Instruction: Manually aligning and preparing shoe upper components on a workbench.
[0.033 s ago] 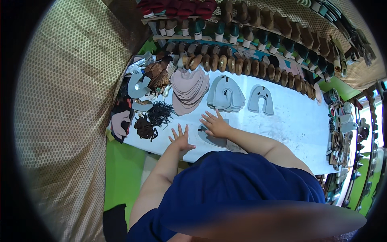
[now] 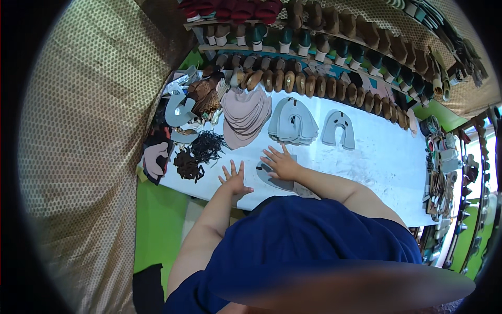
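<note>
Zero grip in splayed left hand (image 2: pixel 235 181) or splayed right hand (image 2: pixel 283 164) over grey piece (image 2: pixel 278 181); could skew it through careless palm drag.

Left grip (image 2: pixel 234 180) splayed, right grip (image 2: pixel 283 165) splayed palm down, forearms (image 2: pixel 327 181) extended forward
</note>
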### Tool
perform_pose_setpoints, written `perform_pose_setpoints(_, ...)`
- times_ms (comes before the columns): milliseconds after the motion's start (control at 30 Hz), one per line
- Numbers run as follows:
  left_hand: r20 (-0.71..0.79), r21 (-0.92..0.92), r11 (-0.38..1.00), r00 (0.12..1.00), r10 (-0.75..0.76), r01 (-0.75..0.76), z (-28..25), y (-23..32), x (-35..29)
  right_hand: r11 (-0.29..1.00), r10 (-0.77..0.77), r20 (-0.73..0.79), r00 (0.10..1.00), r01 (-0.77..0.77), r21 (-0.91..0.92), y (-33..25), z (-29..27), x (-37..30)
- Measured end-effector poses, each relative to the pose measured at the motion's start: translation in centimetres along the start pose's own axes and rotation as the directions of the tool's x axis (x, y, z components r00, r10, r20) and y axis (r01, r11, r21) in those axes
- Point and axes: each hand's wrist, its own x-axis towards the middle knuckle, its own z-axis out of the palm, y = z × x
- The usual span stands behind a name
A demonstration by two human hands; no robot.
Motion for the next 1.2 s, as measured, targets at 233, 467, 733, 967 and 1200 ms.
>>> perform_pose_setpoints(233,-0.03,0.01,1.0,1.0,-0.001,0.001,-0.2,-0.1,-0.1,0.999,0.04,0.205,0.978,-0.032,-0.042,-0.3,2.8,-2.4)
perform_pose_setpoints(467,-0.056,-0.013,1.0,0.998,0.018,-0.019,0.0,-0.2,-0.4,0.997,0.055,0.189,0.98,-0.044,-0.065,-0.5,2.8,-2.5)
perform_pose_setpoints(733,-0.23,-0.075,0.987,0.966,0.122,-0.143,1.4,-0.9,-1.6,0.988,0.157,0.267,0.951,-0.147,-0.056,-1.5,2.7,-2.1)
perform_pose_setpoints(967,-0.649,0.004,0.974,0.74,0.175,-0.227,4.1,-9.1,-0.8,0.968,0.246,0.199,0.949,-0.229,-0.106,-3.0,3.7,-2.1)
perform_pose_setpoints(1200,-0.864,-0.274,0.96,0.452,-0.222,-0.053,4.6,-20.5,-2.0,0.957,0.276,0.16,0.948,-0.256,-0.135,-3.8,3.5,-1.9)
